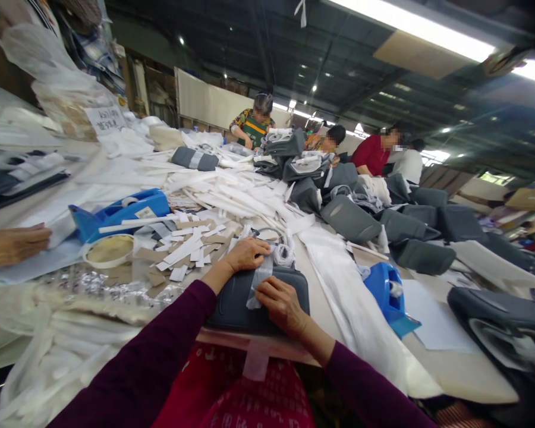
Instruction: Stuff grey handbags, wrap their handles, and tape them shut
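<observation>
In front of me at the table edge lies a dark grey padded bag [236, 312], flat, with a translucent strip of tape [259, 284] across its middle. My left hand [248, 254] is at the bag's far edge, its fingers bent and pressed together over the strip's upper end. My right hand [285, 306] rests on the bag with its fingers curled at the strip's right side, near its lower end. Just beyond the bag's far edge sits a coiled white cord [284, 254], beside the left fingertips.
Blue tape dispensers stand left [129, 208] and right [386, 294]. Cardboard pieces [189, 249] and a tape roll [109, 249] lie left. White strips [232, 196] cover the table's middle; grey bags [352, 217] pile up right. A co-worker's hand [15, 245] reaches in; other people work at the back.
</observation>
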`<state>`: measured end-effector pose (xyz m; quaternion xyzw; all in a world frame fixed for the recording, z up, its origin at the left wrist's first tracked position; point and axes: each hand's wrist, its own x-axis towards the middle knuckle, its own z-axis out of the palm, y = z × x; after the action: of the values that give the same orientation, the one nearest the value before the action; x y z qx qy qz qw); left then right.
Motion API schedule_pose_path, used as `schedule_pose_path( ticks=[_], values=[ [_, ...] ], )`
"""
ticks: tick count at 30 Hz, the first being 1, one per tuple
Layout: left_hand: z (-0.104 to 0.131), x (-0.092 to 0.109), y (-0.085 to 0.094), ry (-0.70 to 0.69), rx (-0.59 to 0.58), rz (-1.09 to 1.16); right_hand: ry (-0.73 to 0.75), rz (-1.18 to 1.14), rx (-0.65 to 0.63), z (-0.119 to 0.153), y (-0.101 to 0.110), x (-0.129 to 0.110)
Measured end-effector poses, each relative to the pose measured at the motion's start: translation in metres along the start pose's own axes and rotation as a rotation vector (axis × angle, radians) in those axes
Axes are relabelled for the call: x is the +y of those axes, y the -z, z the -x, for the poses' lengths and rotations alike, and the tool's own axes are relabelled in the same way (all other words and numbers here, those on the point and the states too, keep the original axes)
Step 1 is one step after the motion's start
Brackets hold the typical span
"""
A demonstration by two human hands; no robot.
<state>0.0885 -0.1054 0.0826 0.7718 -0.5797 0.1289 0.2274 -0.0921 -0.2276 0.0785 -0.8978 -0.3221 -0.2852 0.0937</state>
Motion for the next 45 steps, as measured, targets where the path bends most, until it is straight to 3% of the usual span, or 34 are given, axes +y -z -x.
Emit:
schedule_pose_path(
  ticks=[6,12,15,18,21,25,28,30,36,45],
  values=[
    [0.013,0.023,0.017,-0.119,-0.025,-0.024,-0.064,-0.079,-0.066,0.016,0.013,-0.017],
    [0.077,0.055,0.025,-0.193,-0.055,0.062,-0.099,-0.09,-0.05,0.026,0.008,-0.018],
    [0.096,0.061,0.026,-0.222,-0.112,0.066,-0.134,-0.111,-0.075,0.028,0.015,-0.024],
    [0.099,0.061,0.025,-0.26,-0.134,0.022,-0.192,-0.124,-0.131,0.045,0.024,-0.048],
    [0.098,0.061,0.025,-0.281,-0.146,-0.01,-0.23,-0.089,-0.176,0.077,0.018,-0.082],
    [0.099,0.063,0.026,-0.304,-0.151,-0.008,-0.257,0.078,0.002,0.106,-0.009,-0.107],
    [0.1,0.064,0.026,-0.316,-0.151,-0.01,-0.286,0.118,0.174,0.1,-0.02,-0.109],
    [0.1,0.066,0.027,-0.325,-0.154,-0.021,-0.306,0.1,0.22,0.088,-0.018,-0.11],
    [0.099,0.069,0.027,-0.328,-0.175,-0.04,-0.36,0.068,0.211,0.061,-0.002,-0.122],
    [0.099,0.067,0.024,-0.292,-0.18,0.029,-0.447,-0.06,0.233,0.053,-0.003,-0.142]
  ],
)
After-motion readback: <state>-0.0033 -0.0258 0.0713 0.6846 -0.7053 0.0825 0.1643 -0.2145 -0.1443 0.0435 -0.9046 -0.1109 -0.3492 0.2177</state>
